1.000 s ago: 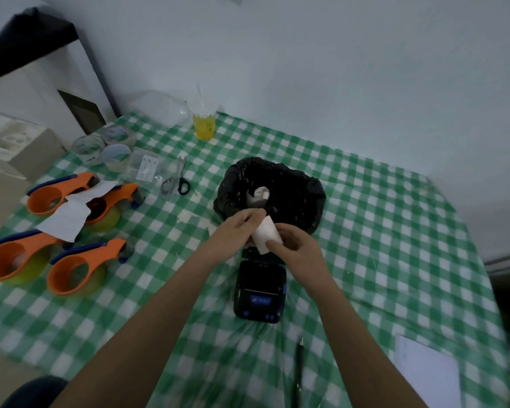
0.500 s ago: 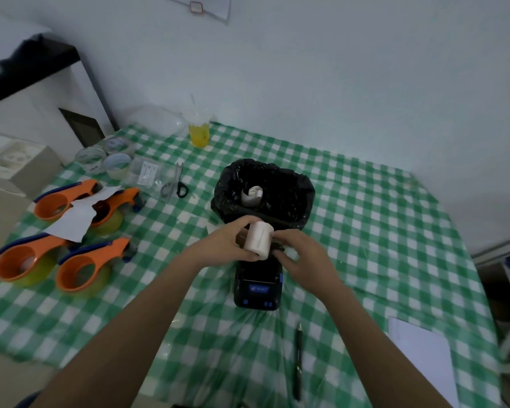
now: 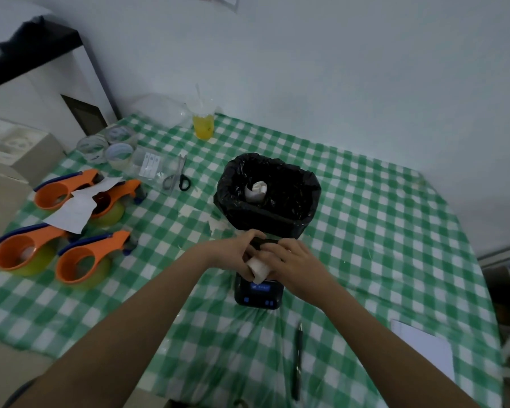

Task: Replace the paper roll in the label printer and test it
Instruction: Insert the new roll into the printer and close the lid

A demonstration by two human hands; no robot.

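- One view only here, the head camera looking down at a table with a green checked tablecloth (image 3: 365, 231), so everything below comes from that.
- Both hands meet right over the label printer (image 3: 258, 293), a small black unit with a lit blue panel on its near face. The far end of it, where the paper bay would be, is covered by the hands, so I can't tell if the lid is up.
- The fresh paper roll (image 3: 258, 267) sits low between the hands, touching the top of the printer. The left hand (image 3: 233, 251) has its fingers curled down around the roll's left end; the right hand (image 3: 292, 260) is folded over the top and right side. So both are clamped on the roll, not spread.
- My read: this is the loading step, roll being seated into the bay. Not closed up or tested yet as far as I can see.
- Just behind the printer is a bin with a black bag (image 3: 268, 195), and a curled white bit inside looks like the old roll core (image 3: 256, 189), so the removal part seems done.
- Next move probably needs the roll dropped in square with the loose end fed toward the exit slot, then the lid pressed shut.
- Side clutter: orange tape dispensers (image 3: 80, 257) well off to the left, scissors (image 3: 177, 178), a pen (image 3: 298, 360) near the front edge. None of it is in the way.
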